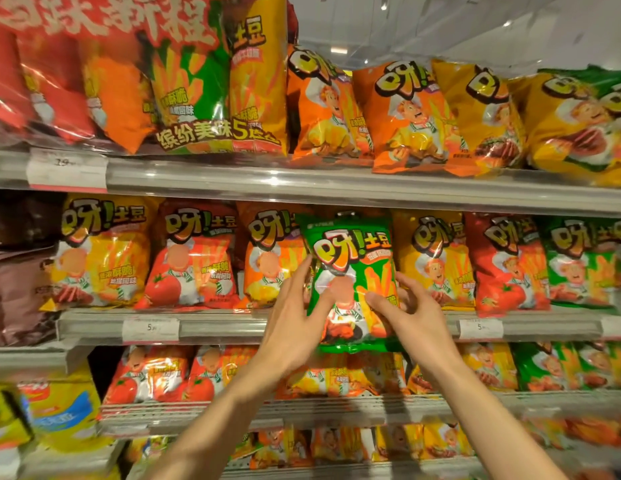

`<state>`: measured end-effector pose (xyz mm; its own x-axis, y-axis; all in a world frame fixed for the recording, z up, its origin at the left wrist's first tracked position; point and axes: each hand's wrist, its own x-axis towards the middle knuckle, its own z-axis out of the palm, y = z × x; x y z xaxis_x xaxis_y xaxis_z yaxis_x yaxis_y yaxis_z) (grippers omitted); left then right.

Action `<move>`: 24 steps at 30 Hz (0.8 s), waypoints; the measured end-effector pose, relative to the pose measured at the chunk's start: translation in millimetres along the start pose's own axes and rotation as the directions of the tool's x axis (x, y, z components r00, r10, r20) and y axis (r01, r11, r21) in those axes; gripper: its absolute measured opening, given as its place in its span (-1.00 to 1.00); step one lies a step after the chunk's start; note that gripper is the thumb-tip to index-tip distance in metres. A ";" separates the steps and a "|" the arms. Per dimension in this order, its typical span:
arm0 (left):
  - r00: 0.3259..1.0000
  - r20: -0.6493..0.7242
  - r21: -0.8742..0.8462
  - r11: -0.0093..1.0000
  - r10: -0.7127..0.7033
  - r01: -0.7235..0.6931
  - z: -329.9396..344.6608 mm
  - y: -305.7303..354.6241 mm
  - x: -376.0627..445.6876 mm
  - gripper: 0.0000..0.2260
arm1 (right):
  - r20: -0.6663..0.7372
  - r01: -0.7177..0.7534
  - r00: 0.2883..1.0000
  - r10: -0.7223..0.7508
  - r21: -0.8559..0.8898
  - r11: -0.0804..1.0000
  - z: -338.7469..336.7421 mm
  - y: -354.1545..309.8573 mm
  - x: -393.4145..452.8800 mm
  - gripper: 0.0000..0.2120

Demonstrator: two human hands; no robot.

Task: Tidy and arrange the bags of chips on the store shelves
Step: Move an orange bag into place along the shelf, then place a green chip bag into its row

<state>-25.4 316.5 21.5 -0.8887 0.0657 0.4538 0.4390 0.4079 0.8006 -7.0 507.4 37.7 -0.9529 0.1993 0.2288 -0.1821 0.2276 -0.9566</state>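
Note:
A green chip bag (350, 268) hangs upright in front of the middle shelf (215, 325), between an orange bag (271, 258) and a yellow bag (437, 261). My left hand (295, 317) holds its left edge, thumb on the front and fingers reaching behind. My right hand (409, 317) grips its lower right side, thumb pressed on the front. The bag's bottom edge drops below the shelf lip. Rows of yellow, red, orange and green bags stand along the middle shelf.
The top shelf (337, 183) carries large multipacks (198, 81) at left and orange and yellow bags at right. Lower shelves hold more red, yellow and green bags. Brown bags (18, 271) sit at far left. Price tags (150, 329) clip to the shelf rails.

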 end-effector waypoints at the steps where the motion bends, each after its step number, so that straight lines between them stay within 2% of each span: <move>1: 0.999 0.031 -0.033 0.999 -0.014 0.015 2.6 1.9 -3.5 -0.34 | 0.004 -0.002 1.000 0.002 0.002 1.000 1.9 2.1 -3.8 -0.38; 5: 0.995 0.051 -0.114 0.989 -0.088 0.093 10.6 -6.7 -14.9 -0.38 | 0.014 -0.028 0.999 0.029 -0.030 0.999 0.9 13.8 -20.6 -0.55; 8: 0.999 0.009 -0.188 0.981 -0.041 0.042 20.2 -14.9 -28.9 -0.47 | -0.003 -0.054 0.999 0.054 -0.043 0.998 -3.5 26.6 -32.6 -0.68; 12: 0.996 0.000 -0.203 0.975 -0.088 0.086 37.8 -12.8 -44.9 -0.45 | -0.015 -0.075 0.997 0.075 -0.001 0.997 -14.9 40.5 -51.0 -0.60; 18: 0.990 0.044 -0.125 0.982 -0.134 0.139 76.4 14.0 -64.3 -0.50 | 0.025 -0.116 0.993 0.114 0.118 0.986 -63.1 55.8 -64.4 -0.60; 21: 0.997 0.001 -0.106 0.992 -0.074 0.074 107.9 38.7 -74.3 -0.48 | 0.042 -0.106 0.994 0.102 0.124 0.987 -101.9 64.0 -65.5 -0.62; 24: 0.999 -0.027 -0.059 0.997 -0.046 0.045 149.3 67.0 -82.5 -0.52 | 0.040 -0.101 0.995 0.096 0.121 0.988 -151.0 73.1 -64.8 -0.56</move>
<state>57.5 474.4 -20.8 -0.9042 0.0223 0.4265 0.4059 0.3558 0.8418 78.0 655.1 -19.8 -0.9750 0.1815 0.1281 -0.1133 0.0894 -0.9895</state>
